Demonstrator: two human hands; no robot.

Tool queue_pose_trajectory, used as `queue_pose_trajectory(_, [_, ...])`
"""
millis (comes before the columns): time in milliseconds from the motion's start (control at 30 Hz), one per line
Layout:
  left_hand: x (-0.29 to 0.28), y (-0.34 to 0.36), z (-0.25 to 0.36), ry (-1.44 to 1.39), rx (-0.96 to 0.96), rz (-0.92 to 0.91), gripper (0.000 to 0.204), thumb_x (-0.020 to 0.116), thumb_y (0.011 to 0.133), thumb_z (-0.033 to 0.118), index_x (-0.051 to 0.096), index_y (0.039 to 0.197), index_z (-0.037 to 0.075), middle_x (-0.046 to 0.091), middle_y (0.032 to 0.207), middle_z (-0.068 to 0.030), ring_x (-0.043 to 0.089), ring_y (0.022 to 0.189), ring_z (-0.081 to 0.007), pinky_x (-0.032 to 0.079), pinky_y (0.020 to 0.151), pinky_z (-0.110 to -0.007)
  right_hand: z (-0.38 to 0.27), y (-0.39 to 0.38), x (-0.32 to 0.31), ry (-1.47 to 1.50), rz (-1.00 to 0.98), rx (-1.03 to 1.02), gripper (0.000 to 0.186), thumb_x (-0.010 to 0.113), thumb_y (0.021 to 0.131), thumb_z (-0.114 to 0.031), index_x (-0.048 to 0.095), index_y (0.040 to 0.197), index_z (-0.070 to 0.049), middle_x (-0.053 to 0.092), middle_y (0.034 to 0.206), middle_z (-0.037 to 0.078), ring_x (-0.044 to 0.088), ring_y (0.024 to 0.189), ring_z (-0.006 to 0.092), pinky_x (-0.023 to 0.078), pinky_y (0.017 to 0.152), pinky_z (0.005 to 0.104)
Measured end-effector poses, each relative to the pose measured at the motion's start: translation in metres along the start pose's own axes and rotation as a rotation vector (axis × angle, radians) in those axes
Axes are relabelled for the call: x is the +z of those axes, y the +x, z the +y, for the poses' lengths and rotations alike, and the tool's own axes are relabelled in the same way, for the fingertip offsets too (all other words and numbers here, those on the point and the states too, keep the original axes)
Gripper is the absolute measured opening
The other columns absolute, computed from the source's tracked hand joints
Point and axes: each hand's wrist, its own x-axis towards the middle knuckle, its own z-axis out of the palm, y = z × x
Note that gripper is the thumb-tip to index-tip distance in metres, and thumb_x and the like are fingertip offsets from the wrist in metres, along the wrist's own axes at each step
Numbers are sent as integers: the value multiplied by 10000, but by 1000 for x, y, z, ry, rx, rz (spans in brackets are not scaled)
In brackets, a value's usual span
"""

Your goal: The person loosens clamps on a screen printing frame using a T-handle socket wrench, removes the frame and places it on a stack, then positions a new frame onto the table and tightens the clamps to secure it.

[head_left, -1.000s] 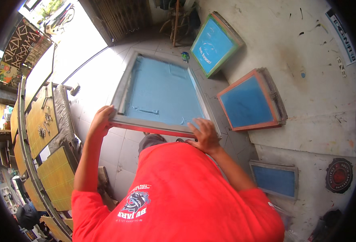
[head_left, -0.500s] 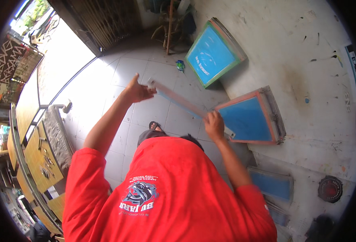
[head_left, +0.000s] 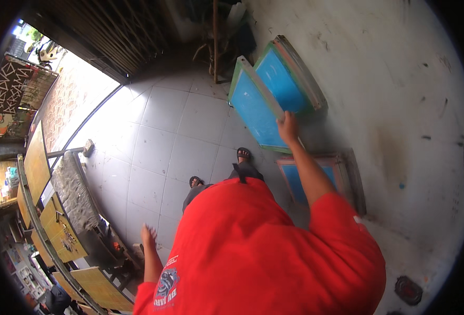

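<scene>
My right hand (head_left: pixel 288 127) is closed on the near end of the top edge of a screen-printing frame (head_left: pixel 254 111). This frame has blue mesh and a green border and stands tilted just in front of another blue screen (head_left: pixel 282 79) leaning on the wall. Below my right forearm, a pink-edged screen with blue mesh (head_left: pixel 294 182) leans there too, partly hidden by the arm. My left hand (head_left: pixel 148 237) hangs low on the left, apart from everything, holding nothing, with its fingers loosely extended.
Grey floor tiles (head_left: pixel 153 142) spread ahead, with my sandalled feet on them. At left stand a bench with a rough grey top (head_left: pixel 73 191) and several yellow boards (head_left: pixel 64 228). A wooden pole (head_left: pixel 215 47) rises near the dark folding gate (head_left: pixel 111 37). The pale wall (head_left: pixel 368 94) runs along the right.
My right hand has carried the frame ahead, beside the wall-leaning blue screen. My left hand has dropped from in front of me to my left side. My body has shifted.
</scene>
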Motion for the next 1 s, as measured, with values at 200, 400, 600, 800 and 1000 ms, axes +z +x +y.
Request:
queue_pose_trajectory(200, [4,-136,-97,-196,-186,163,567,421,905,444,387,1242,-11,506,1162,-184,540,1026,-312,428,859,-394,50,97,29,26,-50,116,458,644,806,-217,482,1156,31,515,1112,192,500,1034,362,421,860,432])
queue_pose_trajectory(400, [64,-178,-149,32,-54,-54,467,407,943,356,440,1170,-51,588,1019,-183,587,950,-285,465,817,-332,106,151,61,39,-16,101,355,656,792,-179,521,1057,15,530,1046,182,519,984,358,445,808,442])
queue_pose_trajectory(600, [78,-218,-135,158,22,-4,454,419,941,350,452,1163,-45,604,969,-174,593,933,-270,464,816,-317,127,174,63,-26,-124,191,328,652,800,-196,521,1040,-15,541,1025,170,522,987,353,441,814,447])
queue_pose_trajectory(800, [50,-252,-124,156,59,42,442,431,938,344,463,1156,-39,619,919,-165,599,916,-255,463,814,-301,135,181,72,-69,-82,171,319,627,826,-206,517,1050,-7,544,1017,178,524,986,345,439,817,453])
queue_pose_trajectory(1000, [55,-272,-83,474,64,38,434,446,933,340,464,1166,-25,602,1001,-180,591,931,-260,474,802,-324,149,200,98,-115,-91,184,331,632,814,-167,541,1088,-4,557,1054,183,534,1011,338,456,831,445])
